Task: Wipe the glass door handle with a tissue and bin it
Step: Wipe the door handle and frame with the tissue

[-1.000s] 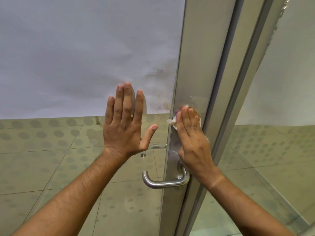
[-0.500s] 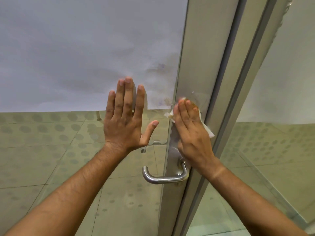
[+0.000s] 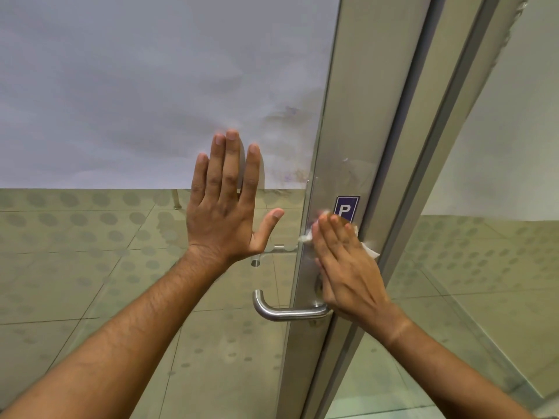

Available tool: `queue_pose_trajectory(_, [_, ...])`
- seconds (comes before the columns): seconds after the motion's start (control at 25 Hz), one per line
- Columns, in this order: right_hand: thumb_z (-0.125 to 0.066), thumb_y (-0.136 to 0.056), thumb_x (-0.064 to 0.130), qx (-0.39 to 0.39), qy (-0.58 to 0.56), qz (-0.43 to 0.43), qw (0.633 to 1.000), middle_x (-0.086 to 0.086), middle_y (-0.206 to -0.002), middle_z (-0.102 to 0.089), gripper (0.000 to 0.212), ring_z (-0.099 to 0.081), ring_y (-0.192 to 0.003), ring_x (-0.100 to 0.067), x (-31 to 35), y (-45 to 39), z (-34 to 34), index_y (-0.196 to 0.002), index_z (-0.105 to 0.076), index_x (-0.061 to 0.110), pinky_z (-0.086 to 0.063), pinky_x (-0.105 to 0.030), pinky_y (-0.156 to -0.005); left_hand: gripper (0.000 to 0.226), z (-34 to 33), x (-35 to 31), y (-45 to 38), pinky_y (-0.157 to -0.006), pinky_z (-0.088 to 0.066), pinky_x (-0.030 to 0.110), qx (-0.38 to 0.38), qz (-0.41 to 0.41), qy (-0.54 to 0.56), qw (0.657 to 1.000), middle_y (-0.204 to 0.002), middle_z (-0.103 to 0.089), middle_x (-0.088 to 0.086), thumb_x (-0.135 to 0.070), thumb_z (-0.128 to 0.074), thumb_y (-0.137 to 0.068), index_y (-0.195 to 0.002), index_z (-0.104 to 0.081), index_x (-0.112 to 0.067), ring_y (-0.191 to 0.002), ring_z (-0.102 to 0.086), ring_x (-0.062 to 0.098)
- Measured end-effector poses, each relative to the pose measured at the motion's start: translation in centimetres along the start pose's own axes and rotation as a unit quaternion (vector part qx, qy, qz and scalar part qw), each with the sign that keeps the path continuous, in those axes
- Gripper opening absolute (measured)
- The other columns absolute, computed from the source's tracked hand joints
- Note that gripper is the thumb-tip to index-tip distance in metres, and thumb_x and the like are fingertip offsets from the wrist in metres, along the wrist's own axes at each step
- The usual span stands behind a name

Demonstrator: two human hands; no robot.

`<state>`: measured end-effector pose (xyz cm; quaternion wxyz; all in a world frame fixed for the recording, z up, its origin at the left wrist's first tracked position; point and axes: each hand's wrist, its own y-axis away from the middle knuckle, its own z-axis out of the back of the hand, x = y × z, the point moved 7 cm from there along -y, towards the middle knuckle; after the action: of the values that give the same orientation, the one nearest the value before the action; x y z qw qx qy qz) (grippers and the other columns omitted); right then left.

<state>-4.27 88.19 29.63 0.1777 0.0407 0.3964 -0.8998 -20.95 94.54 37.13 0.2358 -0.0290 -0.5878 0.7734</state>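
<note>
White crumpled tissue (image 3: 367, 251) is pressed flat under the right hand (image 3: 348, 267) on the door's metal edge — left hand (image 3: 225, 213) open on glass. Next, I think: rub down the curved silver handle (image 3: 284, 311).

Left hand (image 3: 225, 207) splayed flat; right hand (image 3: 348, 261) pressing, fingers together.

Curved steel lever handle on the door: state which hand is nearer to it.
Right. The right hand presses a white tissue on the frame just above the curved steel lever handle; the left hand lies flat on the glass, up-left.
</note>
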Motion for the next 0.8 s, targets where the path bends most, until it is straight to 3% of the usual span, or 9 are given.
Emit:
queue_pose_trajectory(0.08, [-0.044, -0.096, 0.028, -0.028, -0.025, -0.024, 0.999, -0.018, -0.160, -0.005, 0.069, -0.007, -0.150, -0.032, -0.3, -1.1, 0.4, -0.151, -0.014, -0.001, -0.007, -0.044, -0.122, 0.095, 0.0, 0.0, 0.0, -0.126, -0.005, 0.049, -0.002, 0.001, 0.004, 1.000, -0.161, -0.009, 0.025, -0.064, -0.043, -0.093, -0.159, -0.009, -0.005, -0.151, -0.010, 0.040])
queue_pose_trajectory(0.24, [-0.030, -0.098, 0.047, 0.034, -0.015, 0.004, 0.999, -0.021, -0.161, -0.004, 0.074, -0.007, -0.149, -0.034, 0.0, 0.6, -0.9, -0.152, -0.014, -0.002, -0.007, -0.045, -0.122, 0.094, 0.0, 0.1, -0.1, -0.126, -0.005, 0.049, -0.003, 0.004, 0.003, 1.000, -0.160, -0.010, 0.025, -0.063, -0.044, -0.093, -0.159, -0.014, -0.004, -0.150, -0.011, 0.041])
queue_pose_trajectory(0.6, [-0.016, -0.101, 0.049, 0.165, -0.001, 0.026, 0.986, -0.016, -0.159, -0.019, 0.067, -0.008, -0.150, -0.025, 0.8, 4.9, -3.0, -0.151, -0.025, 0.004, -0.013, -0.041, -0.120, 0.093, 0.2, 0.0, -0.2, -0.125, -0.004, 0.049, 0.010, 0.004, -0.003, 1.000, -0.160, -0.008, 0.025, -0.063, -0.043, -0.093, -0.158, -0.015, -0.002, -0.150, -0.011, 0.042])
queue_pose_trajectory(0.8, [-0.019, -0.100, 0.049, 0.097, 0.004, 0.018, 0.995, -0.019, -0.161, -0.005, 0.071, -0.004, -0.150, -0.029, 1.3, 1.7, -1.6, -0.153, -0.013, 0.001, -0.008, -0.044, -0.122, 0.093, 0.2, -0.1, -0.3, -0.125, -0.005, 0.049, 0.012, 0.003, -0.004, 1.000, -0.159, -0.008, 0.026, -0.064, -0.043, -0.093, -0.157, -0.016, -0.002, -0.149, -0.012, 0.043])
